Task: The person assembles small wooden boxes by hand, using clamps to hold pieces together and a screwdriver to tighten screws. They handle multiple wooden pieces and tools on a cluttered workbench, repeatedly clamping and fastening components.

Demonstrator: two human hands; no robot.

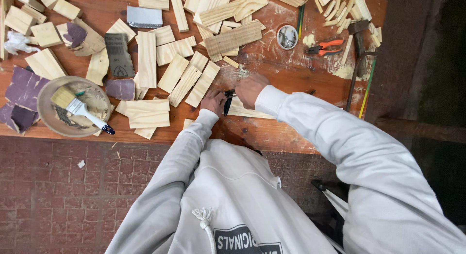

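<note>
Left hand (212, 101): laid on the pale wood piece (242, 110) at the near edge of the workbench (272, 132); whether the fingers are closed on anything cannot be told.
Right hand (250, 89): closed around the top of a small black tool (227, 101), which is held upright against the wood piece.
Black tool: judged light and rigid; best held high on its handle, as it is now.
Wood piece: judged light, stiff, dusty and liable to slide; best pinned flat near its end.
Bowl (73, 107): one, at the bench's left, with one paintbrush (80, 108) lying in it.
Pliers (324, 47): one pair, orange-handled, well beyond the hands.
Round tin (287, 37): one, just left of the pliers.
Hammer (359, 40): one, at the right edge.
Wood offcuts (184, 79): several dozen, too many and too overlapped for an exact count.
Sandpaper (119, 55): several sheets, grey and purple, scattered left.
</note>
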